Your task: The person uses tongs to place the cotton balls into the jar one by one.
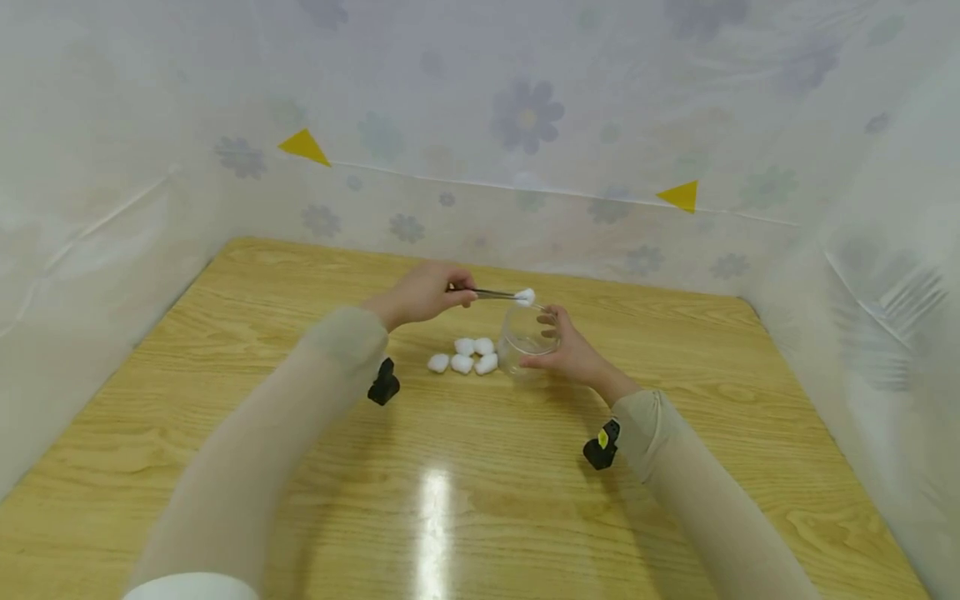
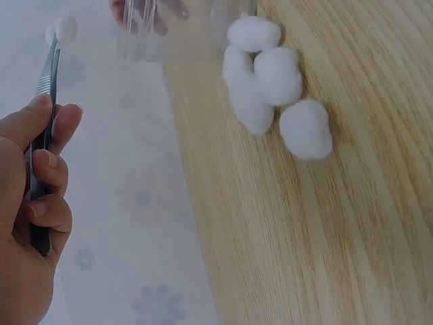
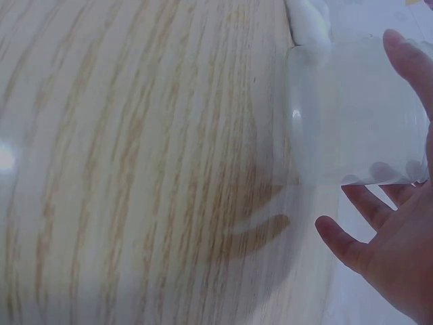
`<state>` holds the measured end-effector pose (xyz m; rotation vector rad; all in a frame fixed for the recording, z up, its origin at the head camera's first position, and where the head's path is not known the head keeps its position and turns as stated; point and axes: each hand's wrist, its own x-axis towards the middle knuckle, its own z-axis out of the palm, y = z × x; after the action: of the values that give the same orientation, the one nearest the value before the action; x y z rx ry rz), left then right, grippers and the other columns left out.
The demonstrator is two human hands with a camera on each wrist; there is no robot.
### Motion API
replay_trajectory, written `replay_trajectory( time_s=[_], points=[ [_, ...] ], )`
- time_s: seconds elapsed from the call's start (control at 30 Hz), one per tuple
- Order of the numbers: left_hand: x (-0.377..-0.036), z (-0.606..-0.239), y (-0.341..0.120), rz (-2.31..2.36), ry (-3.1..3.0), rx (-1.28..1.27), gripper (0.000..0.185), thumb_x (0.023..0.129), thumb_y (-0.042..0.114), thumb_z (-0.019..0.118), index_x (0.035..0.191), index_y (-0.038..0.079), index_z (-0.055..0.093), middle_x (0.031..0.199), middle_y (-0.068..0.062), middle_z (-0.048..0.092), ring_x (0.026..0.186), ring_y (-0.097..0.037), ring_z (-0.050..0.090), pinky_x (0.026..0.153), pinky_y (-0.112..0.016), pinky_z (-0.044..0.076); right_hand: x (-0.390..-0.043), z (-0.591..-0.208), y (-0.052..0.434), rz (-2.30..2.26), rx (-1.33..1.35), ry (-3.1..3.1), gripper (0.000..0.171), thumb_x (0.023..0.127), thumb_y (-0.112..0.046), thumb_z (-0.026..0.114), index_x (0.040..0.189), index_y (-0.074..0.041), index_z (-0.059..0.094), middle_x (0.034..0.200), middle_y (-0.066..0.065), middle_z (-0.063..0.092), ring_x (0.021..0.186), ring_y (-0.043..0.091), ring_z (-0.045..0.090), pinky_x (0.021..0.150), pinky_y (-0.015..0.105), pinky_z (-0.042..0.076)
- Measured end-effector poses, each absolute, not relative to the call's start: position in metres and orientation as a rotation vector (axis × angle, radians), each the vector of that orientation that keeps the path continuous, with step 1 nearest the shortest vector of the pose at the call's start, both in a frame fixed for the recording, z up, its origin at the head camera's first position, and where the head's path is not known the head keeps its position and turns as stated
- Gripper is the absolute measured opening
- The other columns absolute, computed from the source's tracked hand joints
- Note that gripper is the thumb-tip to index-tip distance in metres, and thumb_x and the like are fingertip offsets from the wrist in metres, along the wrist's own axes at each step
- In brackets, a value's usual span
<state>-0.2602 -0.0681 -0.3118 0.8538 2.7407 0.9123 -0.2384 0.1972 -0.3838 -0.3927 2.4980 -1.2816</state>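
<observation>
My left hand grips dark metal tweezers that pinch a white cotton ball just above the rim of a clear plastic cup. In the left wrist view the left hand holds the tweezers with the ball at their tip. My right hand holds the cup upright on the table, fingers curled round its side. The right wrist view shows the cup against the right hand's fingers. Several cotton balls lie on the wood left of the cup.
The wooden table is walled by translucent flowered plastic sheeting at the back and both sides. Loose cotton balls lie clustered near the cup's base.
</observation>
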Motion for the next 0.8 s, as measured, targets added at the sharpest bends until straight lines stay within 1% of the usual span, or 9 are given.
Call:
replay_trajectory(
  time_s=[0.23, 0.37, 0.47, 0.6, 0.8],
  points=[
    [-0.260, -0.315, -0.063, 0.900, 2.742, 0.889, 0.017, 0.096, 0.025, 0.054, 0.092, 0.013, 0.066, 0.092, -0.003, 0.067, 0.083, -0.017, 0.061, 0.073, -0.034, 0.046, -0.238, -0.385, 0.196, -1.289, -0.391, 2.500, 0.094, 0.077, -0.021, 0.078, 0.143, -0.008, 0.013, 0.149, 0.021, 0.024, 0.135, 0.042, 0.028, 0.105, 0.057, 0.032],
    [-0.259, -0.318, -0.063, 0.911, 2.728, 0.888, 0.017, 0.096, 0.024, 0.054, 0.093, 0.012, 0.065, 0.092, -0.005, 0.068, 0.084, -0.020, 0.062, 0.074, -0.034, 0.046, -0.236, -0.385, 0.195, -1.286, -0.394, 2.496, 0.093, 0.078, -0.021, 0.078, 0.143, -0.008, 0.013, 0.150, 0.021, 0.023, 0.135, 0.042, 0.027, 0.105, 0.057, 0.032],
    [-0.259, -0.319, -0.061, 0.904, 2.725, 0.889, 0.017, 0.096, 0.024, 0.054, 0.094, 0.011, 0.066, 0.092, -0.004, 0.068, 0.086, -0.019, 0.062, 0.075, -0.034, 0.048, -0.236, -0.386, 0.196, -1.282, -0.392, 2.500, 0.092, 0.078, -0.021, 0.077, 0.143, -0.009, 0.013, 0.150, 0.021, 0.023, 0.135, 0.042, 0.028, 0.105, 0.058, 0.031],
    [-0.258, -0.320, -0.058, 0.880, 2.728, 0.889, 0.017, 0.096, 0.025, 0.054, 0.094, 0.012, 0.066, 0.092, -0.003, 0.068, 0.086, -0.017, 0.062, 0.076, -0.034, 0.048, -0.237, -0.387, 0.197, -1.275, -0.388, 2.500, 0.091, 0.079, -0.019, 0.077, 0.142, -0.009, 0.013, 0.150, 0.020, 0.022, 0.136, 0.042, 0.027, 0.105, 0.058, 0.031],
    [-0.259, -0.322, -0.053, 0.865, 2.724, 0.892, 0.017, 0.096, 0.025, 0.054, 0.091, 0.013, 0.065, 0.092, -0.002, 0.068, 0.083, -0.016, 0.061, 0.074, -0.033, 0.047, -0.238, -0.386, 0.197, -1.295, -0.376, 2.476, 0.090, 0.079, -0.015, 0.075, 0.143, -0.010, 0.012, 0.152, 0.023, 0.017, 0.136, 0.044, 0.024, 0.105, 0.059, 0.029]
  ],
)
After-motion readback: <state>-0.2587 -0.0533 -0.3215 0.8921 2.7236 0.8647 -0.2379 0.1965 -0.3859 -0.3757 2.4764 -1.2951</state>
